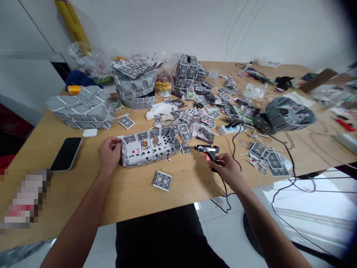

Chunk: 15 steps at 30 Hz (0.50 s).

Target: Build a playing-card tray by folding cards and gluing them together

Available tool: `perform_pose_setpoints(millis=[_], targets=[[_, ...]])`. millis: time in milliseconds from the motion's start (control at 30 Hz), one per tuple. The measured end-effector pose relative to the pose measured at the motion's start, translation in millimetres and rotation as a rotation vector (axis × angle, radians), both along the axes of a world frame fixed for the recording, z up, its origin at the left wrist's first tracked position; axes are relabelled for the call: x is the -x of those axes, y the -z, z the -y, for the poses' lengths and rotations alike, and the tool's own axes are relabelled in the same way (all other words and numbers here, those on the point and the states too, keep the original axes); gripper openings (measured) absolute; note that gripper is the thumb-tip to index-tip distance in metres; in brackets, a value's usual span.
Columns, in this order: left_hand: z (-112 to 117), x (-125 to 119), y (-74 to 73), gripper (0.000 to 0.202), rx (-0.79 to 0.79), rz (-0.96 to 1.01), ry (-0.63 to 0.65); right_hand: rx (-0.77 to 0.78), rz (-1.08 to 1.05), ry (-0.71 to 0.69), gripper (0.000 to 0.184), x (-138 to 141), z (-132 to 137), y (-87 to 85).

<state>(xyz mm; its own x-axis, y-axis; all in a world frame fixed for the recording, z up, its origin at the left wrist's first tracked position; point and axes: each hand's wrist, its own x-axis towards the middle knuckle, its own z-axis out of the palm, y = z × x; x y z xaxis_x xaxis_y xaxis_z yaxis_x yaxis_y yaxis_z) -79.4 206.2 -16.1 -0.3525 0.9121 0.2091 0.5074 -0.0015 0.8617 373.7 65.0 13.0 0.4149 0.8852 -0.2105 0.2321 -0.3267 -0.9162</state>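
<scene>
On the wooden table (pixel 181 186), centre: one card tray (pixel 149 149), back and side walls standing; left hand (pixel 110 154) pinched its left end. Right hand (pixel 228 169) gripped the glue gun (pixel 208 150), nozzle near the tray. One loose card (pixel 162 181) lay unattached in front.

A plain white wall (pixel 178 26) closes the back of the room, with thin dark cables (pixel 237 26) running down it and a white panelled cabinet front (pixel 25 33) meeting it at the left corner, where a yellow roll (pixel 73 23) leans upright; the light is even and soft. A broad light-wood surface (pixel 134 193) fills the middle of the view, its near edge straight; below it lies a pale glossy tiled floor (pixel 223 223), which mirrors bright daylight (pixel 301 197) at the right.
</scene>
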Motion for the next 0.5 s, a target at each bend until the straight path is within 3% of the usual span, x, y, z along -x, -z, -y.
perform_pose_setpoints(millis=[200,500], targets=[[-1,2,4.2,0.015,0.001,-0.053,0.004,0.010,0.033,-0.041,0.066,2,3,11.4],[0,8,5.0,0.017,-0.031,-0.195,0.045,0.036,0.082,-0.070,0.057,10,3,13.9]])
